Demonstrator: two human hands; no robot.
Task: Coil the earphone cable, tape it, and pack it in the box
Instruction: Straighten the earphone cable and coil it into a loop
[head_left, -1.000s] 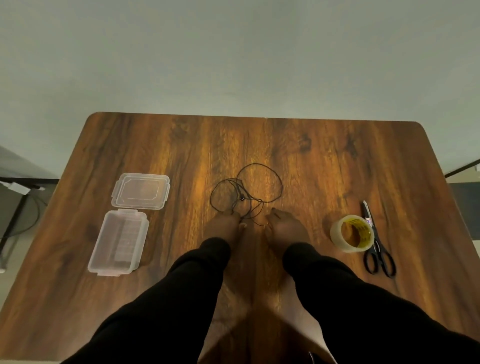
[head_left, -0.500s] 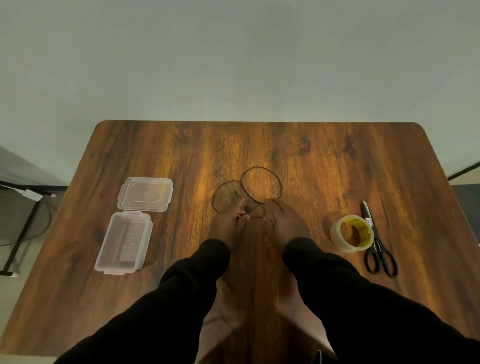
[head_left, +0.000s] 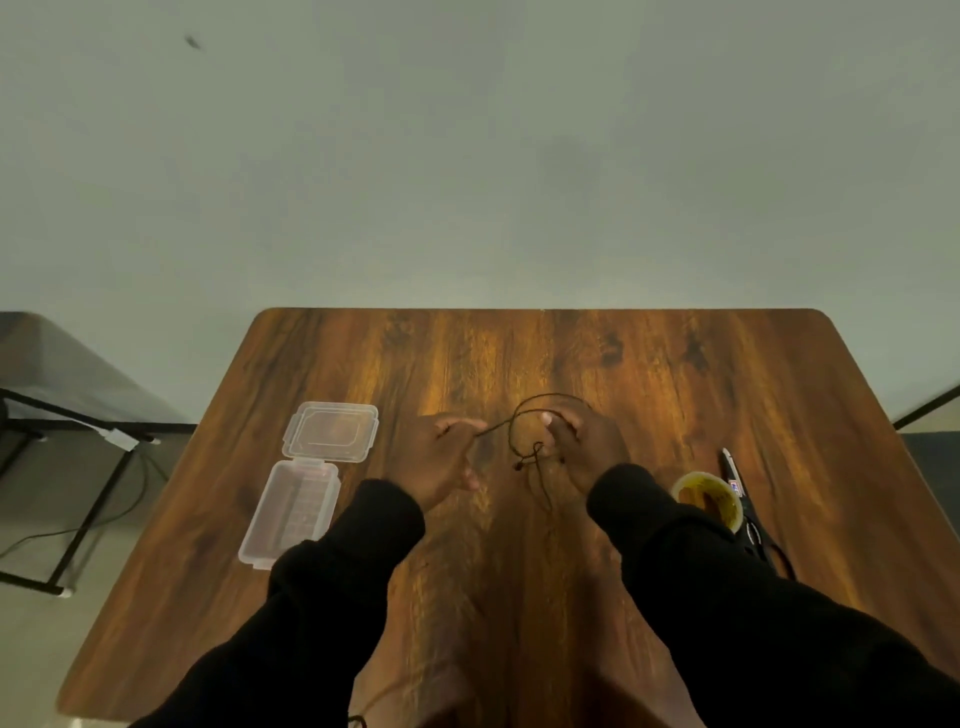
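The thin black earphone cable (head_left: 521, 417) hangs between my two hands above the middle of the wooden table (head_left: 675, 374). My left hand (head_left: 441, 457) pinches one end of it. My right hand (head_left: 584, 447) grips a loop, and the earbuds dangle below that hand. A clear plastic box (head_left: 291, 512) lies open at the left, its hinged lid (head_left: 331, 431) flat on the far side. The roll of tape (head_left: 707, 500) sits at the right, partly behind my right sleeve.
Black scissors (head_left: 737, 491) lie just right of the tape, partly covered by my sleeve. A black-framed table (head_left: 62, 415) stands off to the left, with cables on the floor. A plain wall runs behind the table's far edge.
Both hands have lifted the cable off the table and moved apart, drawing part of it out between them. The camera has tilted up, so the table sits lower in view.
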